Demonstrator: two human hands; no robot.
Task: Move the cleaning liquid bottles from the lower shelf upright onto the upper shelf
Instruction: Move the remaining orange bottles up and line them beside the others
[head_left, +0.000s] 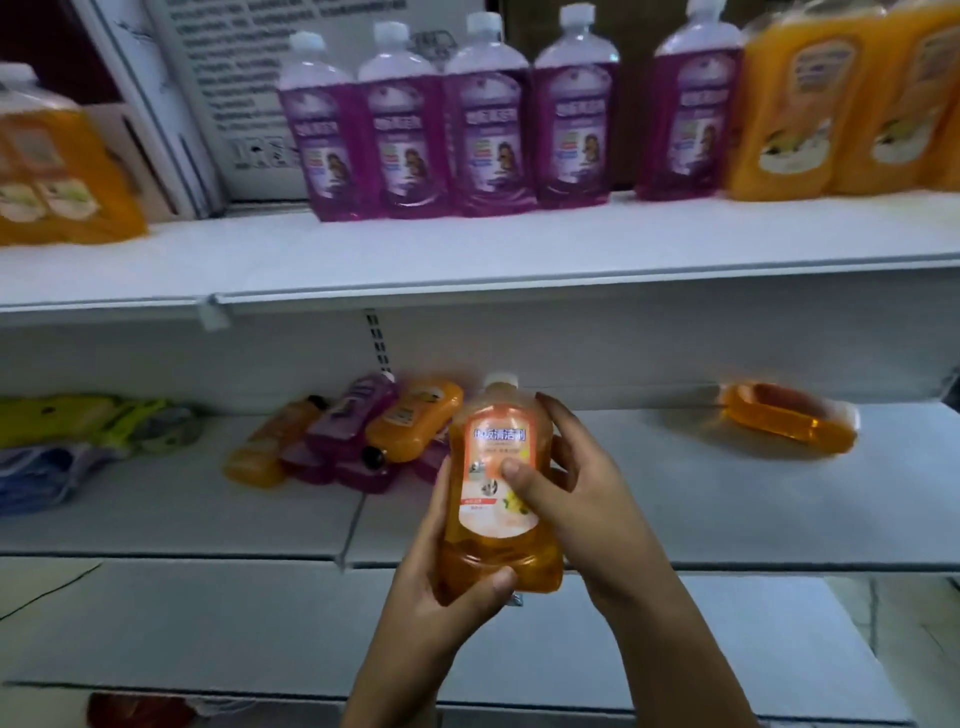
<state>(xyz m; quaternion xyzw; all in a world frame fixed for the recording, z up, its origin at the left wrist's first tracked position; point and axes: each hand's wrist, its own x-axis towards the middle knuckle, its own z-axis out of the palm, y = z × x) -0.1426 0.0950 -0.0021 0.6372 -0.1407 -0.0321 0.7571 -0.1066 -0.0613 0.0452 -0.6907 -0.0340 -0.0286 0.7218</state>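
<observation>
Head view, orange bottle (496, 483) upright, cap up, both hands gripping

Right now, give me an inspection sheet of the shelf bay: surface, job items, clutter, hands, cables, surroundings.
Surface: white upper shelf with free front strip; white lower shelf.
Job's things: orange bottle held upright in front of the lower shelf; five purple bottles upright on the upper shelf, orange bottles beside them; pile of lying bottles and one lying orange bottle on the lower shelf.
Clutter: green and blue packs at the lower shelf's left end.
Hands: left hand grips the held bottle's base; right hand grips its side, thumb on the label.
Cables: nothing seen.
Surroundings: printed carton behind the purple row.
</observation>
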